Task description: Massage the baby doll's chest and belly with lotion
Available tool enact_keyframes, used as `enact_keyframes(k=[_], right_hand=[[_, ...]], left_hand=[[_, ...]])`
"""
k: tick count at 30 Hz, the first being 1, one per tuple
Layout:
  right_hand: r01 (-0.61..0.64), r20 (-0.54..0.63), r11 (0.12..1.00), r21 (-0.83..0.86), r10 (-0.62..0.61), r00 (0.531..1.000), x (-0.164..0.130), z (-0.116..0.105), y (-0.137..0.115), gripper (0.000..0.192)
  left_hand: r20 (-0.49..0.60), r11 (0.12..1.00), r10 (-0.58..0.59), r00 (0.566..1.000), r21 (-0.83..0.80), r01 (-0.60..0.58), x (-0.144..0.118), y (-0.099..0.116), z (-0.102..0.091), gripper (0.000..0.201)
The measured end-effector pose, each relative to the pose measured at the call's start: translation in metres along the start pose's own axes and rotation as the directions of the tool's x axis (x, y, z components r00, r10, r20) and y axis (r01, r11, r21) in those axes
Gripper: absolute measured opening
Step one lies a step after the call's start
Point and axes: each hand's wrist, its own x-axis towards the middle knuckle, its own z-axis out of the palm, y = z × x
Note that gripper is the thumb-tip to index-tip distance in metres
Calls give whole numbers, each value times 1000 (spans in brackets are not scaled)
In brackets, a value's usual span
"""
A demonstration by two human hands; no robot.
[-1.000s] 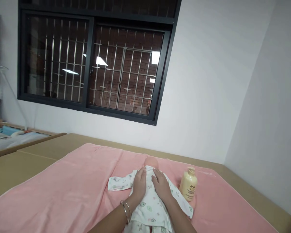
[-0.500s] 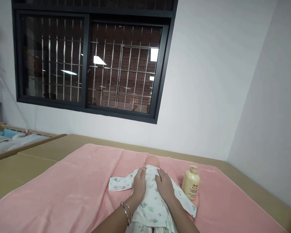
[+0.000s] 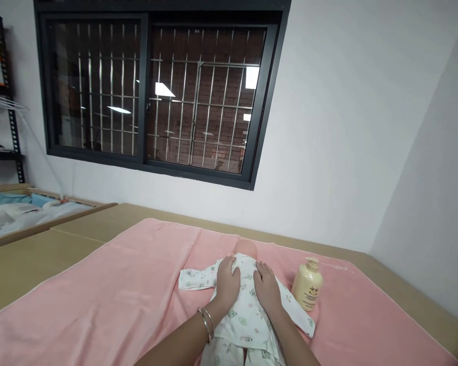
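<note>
A: Location of the doll (image 3: 249, 302)?
B: Laid lengthwise on the pink blanket (image 3: 130, 284), head (image 3: 246, 248) at twelve o'clock, trousers (image 3: 223, 353) towards six. No face is visible; I cannot confirm which way it is turned.
A: Condition of the hands?
B: Left hand (image 3: 228, 284) flat on the printed top (image 3: 239, 321) at about eleven; right hand (image 3: 267, 290) flat at about one. They lie apart, thumbs inward, with no pinch of cloth visible. Pressure cannot be told.
A: Surroundings?
B: One sleeve (image 3: 197, 279) extends towards ten, the other (image 3: 303, 317) towards four. A pump bottle (image 3: 308, 284) stands upright near the latter, between two and three. Two bangles (image 3: 206, 324) are on the left wrist.
A: Recommendations for good handling?
B: In my judgement, match the pressure of both palms, clear of the neck, and smooth outwards without dragging the cloth. Relaxed fingers should follow the trunk's curve. The bangles could snag, and the right elbow could catch the bottle.
</note>
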Motion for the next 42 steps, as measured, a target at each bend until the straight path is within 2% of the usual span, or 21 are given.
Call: enact_keyframes(k=[4,8,13,17,21,23,28,30,33,36,39,42], right_hand=[[39,96,996,-85,-31,995,7,-3,-2,51],[148,112,989,-26,-144,983,0,-5,-13,48],[-5,28,999,-38,6,1000,-2,-2,-14,47],[8,91,991,-131,3,996,9,-1,-10,50],[53,155,981,-189,-24,988,13,-4,-16,50],[80,166,973,-215,-44,985,8,-7,-25,46],[-40,145,952,-303,88,986,-2,-14,-40,40],[-20,180,961,-276,72,981,2,-15,-35,42],[38,224,975,-219,12,975,11,-13,-22,52],[82,228,975,-205,-34,973,15,-12,-19,52],[104,211,971,-216,-57,976,9,-11,-28,42],[22,165,963,-269,24,986,3,-11,-35,42]], left_hand=[[92,987,36,995,152,-50,4,0,0,39],[143,970,33,989,235,-67,7,-3,-2,41],[143,942,32,989,326,-78,8,-7,-3,48],[136,933,40,990,350,-86,10,-6,-3,47],[214,912,151,965,346,-219,12,-2,-4,42],[240,885,170,956,390,-255,10,3,-5,41],[216,817,101,971,539,-205,2,13,-7,41],[192,831,83,978,528,-174,3,10,-6,42],[176,891,111,978,418,-176,10,4,-5,43],[249,907,169,954,340,-250,15,3,-5,39],[295,880,192,936,372,-297,13,6,-6,36],[237,852,167,957,453,-261,9,8,-6,37]])
